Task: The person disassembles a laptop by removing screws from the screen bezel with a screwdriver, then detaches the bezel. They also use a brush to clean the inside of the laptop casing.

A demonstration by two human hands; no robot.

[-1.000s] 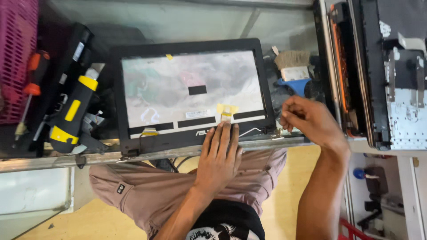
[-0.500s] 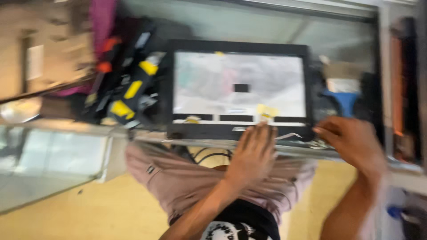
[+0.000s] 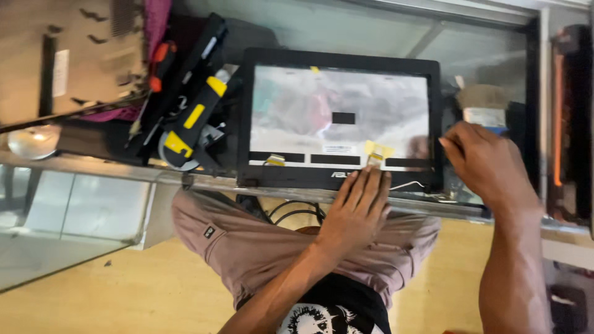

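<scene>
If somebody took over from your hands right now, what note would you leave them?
Left hand: open and flat, pressing on the lower bezel of the laptop screen lid.
Right hand: fingers curled at the lid's right edge; grip unclear.
Lid lies flat on the glass table, silvery panel up, yellow tape on it, thin cable loose near the lower edge.
Yellow-and-black tool lies untouched beside the lid.
</scene>
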